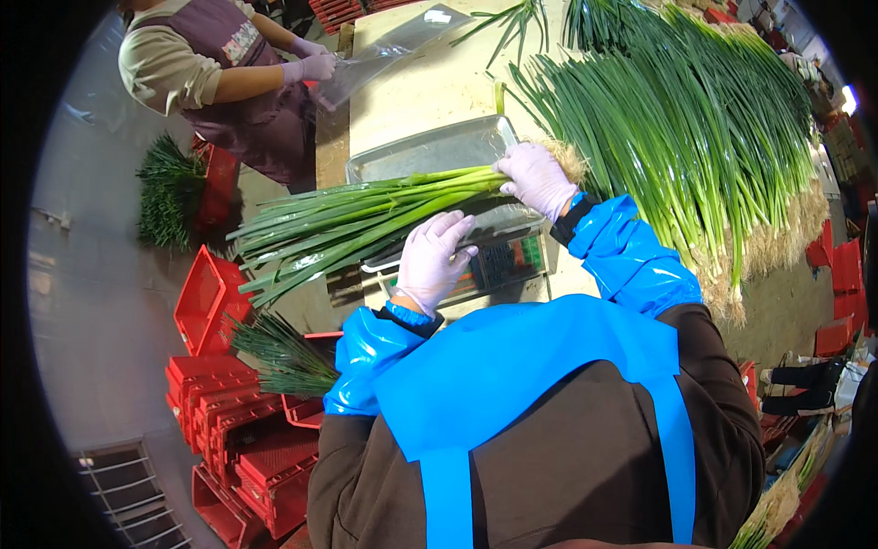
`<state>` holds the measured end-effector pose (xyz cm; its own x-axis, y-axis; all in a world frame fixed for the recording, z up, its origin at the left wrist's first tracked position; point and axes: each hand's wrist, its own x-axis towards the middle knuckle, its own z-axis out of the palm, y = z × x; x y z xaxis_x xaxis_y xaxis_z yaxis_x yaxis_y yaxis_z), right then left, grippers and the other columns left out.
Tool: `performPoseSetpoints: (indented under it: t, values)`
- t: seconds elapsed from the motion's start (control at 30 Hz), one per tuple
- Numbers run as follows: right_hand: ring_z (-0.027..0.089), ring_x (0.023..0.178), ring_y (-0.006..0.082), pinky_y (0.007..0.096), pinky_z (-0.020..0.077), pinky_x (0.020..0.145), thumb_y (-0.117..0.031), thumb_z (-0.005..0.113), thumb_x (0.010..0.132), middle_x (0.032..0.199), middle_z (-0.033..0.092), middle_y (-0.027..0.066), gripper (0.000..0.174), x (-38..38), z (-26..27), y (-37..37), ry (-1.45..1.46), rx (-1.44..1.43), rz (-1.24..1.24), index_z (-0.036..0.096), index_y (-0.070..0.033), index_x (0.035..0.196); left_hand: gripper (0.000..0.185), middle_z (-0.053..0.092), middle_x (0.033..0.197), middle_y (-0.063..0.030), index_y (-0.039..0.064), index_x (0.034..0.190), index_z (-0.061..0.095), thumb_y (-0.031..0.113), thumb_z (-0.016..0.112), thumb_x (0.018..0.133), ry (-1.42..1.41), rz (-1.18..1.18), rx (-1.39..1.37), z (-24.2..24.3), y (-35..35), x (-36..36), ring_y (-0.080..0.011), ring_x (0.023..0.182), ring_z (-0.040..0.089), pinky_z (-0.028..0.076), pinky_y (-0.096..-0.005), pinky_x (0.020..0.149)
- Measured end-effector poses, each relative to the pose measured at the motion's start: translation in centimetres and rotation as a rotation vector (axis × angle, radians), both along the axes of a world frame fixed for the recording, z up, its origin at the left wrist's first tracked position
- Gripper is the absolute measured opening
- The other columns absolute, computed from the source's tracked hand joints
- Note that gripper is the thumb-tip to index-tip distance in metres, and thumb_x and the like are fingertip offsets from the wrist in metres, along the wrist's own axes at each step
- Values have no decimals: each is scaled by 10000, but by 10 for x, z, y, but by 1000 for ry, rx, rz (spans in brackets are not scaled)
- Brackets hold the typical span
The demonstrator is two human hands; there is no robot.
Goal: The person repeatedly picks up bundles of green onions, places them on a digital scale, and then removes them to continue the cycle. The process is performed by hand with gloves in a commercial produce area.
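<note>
A bunch of leek-like greens [384,206] lies slantwise across a metal weighing tray [425,152], its leaves reaching past the tray on the left. My right hand [538,178], in a pale glove, grips the bunch near its root end, with pale roots [568,161] showing just beyond the hand. Close below the stalks is my left hand [435,261], gloved too, its fingers apart and nothing in them. Under the tray sits a digital scale [511,264] with a keypad, partly hidden by my left hand and the tray.
Rooted greens [686,130] are heaped on the table [405,89] at the right. Across the table's left side, a co-worker [226,75] in gloves holds a clear plastic bag [391,58]. Red crates [233,412] are stacked at lower left, near more greens [288,357].
</note>
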<state>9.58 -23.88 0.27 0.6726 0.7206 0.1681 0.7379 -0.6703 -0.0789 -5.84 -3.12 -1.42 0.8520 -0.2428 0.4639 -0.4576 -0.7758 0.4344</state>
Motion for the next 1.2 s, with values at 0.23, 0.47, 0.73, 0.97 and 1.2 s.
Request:
performPoseSetpoints:
  t: [0.23,0.47,0.73,0.97,1.2]
  values:
    - [630,885,275,410,499,750,-275,727,762,864,625,78,193,-5,-19,-1,-210,17,67,684,-117,863,462,651,1208,-111,115,1182,659,207,782,746,76,36,38,-18,4,-1,-319,1131,605,513,-435,926]
    - [683,884,363,452,536,804,-263,693,779,906,694,179,266,9,6,3,138,82,52,671,-58,947,622,564,1347,-180,64,1324,572,224,772,757,179,-101,105,-11,-19,10,-374,1254,522,436,-453,1051]
    - [668,918,353,424,520,828,-307,698,850,970,676,216,360,3,54,-30,425,463,-30,629,-34,1073,964,262,1597,-192,138,1577,235,482,729,824,311,222,419,-4,-11,47,-404,1462,262,197,-557,1194]
    - [619,945,172,313,496,874,-200,683,923,1040,675,99,308,2,41,-138,383,900,-406,601,-9,1149,1023,211,1635,-164,169,1595,185,486,748,802,386,151,444,-17,5,56,-405,1498,203,169,-566,1205]
    - [590,1206,391,396,456,1039,-138,639,925,1282,623,240,420,-31,-59,-259,95,338,-1002,558,21,1306,972,237,1623,-194,95,1584,217,413,746,834,97,297,168,33,44,32,-394,1504,205,167,-522,1213]
